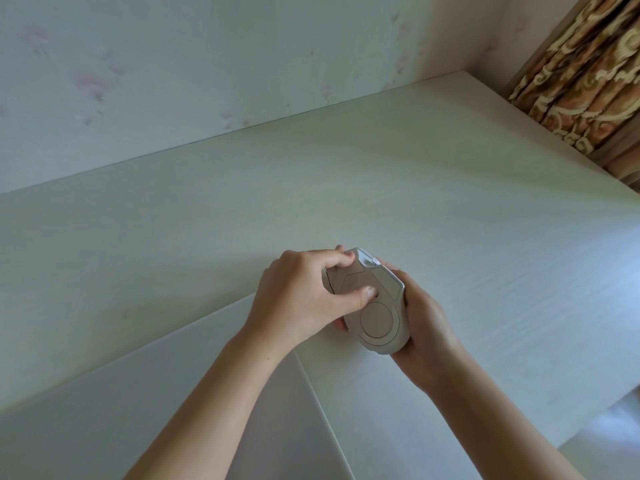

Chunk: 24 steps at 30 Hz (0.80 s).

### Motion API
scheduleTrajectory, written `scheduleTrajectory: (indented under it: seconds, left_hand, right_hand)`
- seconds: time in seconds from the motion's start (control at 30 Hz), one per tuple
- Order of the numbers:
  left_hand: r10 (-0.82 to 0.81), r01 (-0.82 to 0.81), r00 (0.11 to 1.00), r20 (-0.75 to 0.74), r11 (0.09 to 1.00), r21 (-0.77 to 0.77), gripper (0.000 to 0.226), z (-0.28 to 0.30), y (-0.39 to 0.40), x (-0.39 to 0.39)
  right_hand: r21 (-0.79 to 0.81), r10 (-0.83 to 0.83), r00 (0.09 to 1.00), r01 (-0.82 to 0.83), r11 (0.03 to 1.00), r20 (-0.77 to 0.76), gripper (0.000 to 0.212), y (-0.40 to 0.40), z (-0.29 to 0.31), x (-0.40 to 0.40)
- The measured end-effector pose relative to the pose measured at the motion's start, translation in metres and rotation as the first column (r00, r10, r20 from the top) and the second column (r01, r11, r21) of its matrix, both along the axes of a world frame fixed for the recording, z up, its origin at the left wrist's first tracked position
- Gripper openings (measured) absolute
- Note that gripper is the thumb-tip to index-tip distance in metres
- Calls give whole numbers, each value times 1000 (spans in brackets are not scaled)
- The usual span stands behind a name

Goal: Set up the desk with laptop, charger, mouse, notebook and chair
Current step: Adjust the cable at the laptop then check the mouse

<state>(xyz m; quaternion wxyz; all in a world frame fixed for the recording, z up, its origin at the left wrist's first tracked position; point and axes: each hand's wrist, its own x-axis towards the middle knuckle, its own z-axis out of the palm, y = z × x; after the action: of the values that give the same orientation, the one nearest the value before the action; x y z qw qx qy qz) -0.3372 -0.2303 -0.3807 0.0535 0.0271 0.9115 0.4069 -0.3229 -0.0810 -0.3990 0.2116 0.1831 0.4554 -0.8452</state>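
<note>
The mouse (372, 306) is up in the air, held in both hands over the desk (450, 209), near the front edge and a bit toward the right side. It is turned over, so its flat bottom with a round ring faces up.

The right hand (427, 327) is curled under and around the right side of the mouse like a cup. The left hand (304, 296) comes over the top. Its fingers are bent over the far end of the mouse, and its thumb (365, 294) presses on the bottom, just above the ring. It looks like the person is hunting for a little switch or a lid there, but I cannot tell which.

No laptop, charger, notebook or chair shows here. A pale flat board (173, 393) sits low on the left, by the desk's front edge.

What could go wrong? The mouse is smooth, and only fingertips and a palm hold it. If the thumb pushes too hard, the mouse could slip out and bang on the desk, or drop past the front edge to the floor. If a lid pops off, it could fly away and get lost.
</note>
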Motion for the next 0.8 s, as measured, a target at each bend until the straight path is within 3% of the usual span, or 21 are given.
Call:
scheduleTrajectory:
  seconds: [0.23,0.33,0.43,0.5,0.6,0.7,0.8]
  left_hand:
    - [0,0,1000,-10,1000,28,64,-5,4,-1]
    - [-29,21,999,36,976,215,55,-11,0,-3]
    - [-10,-10,999,54,934,357,36,-12,-3,0]
    - [24,-39,999,44,934,355,34,-15,-6,1]
    - [3,-16,999,48,962,274,38,-20,-10,3]
    - [-32,21,998,58,983,181,38,-24,-14,8]
    - [-44,37,998,54,992,123,39,-30,-19,14]
  right_hand:
    - [-7,-8,1000,9,1000,9,33,4,2,0]
    - [33,25,998,-23,999,-60,34,8,3,4]
    - [253,-21,981,70,965,-191,25,9,0,13]
    - [549,9,923,221,806,-385,23,7,-5,19]
    - [766,212,794,419,488,-570,31,2,-16,29]
    - [831,407,729,528,177,-550,33,-4,-23,37]
    - [836,518,703,547,45,-487,29,-10,-28,46]
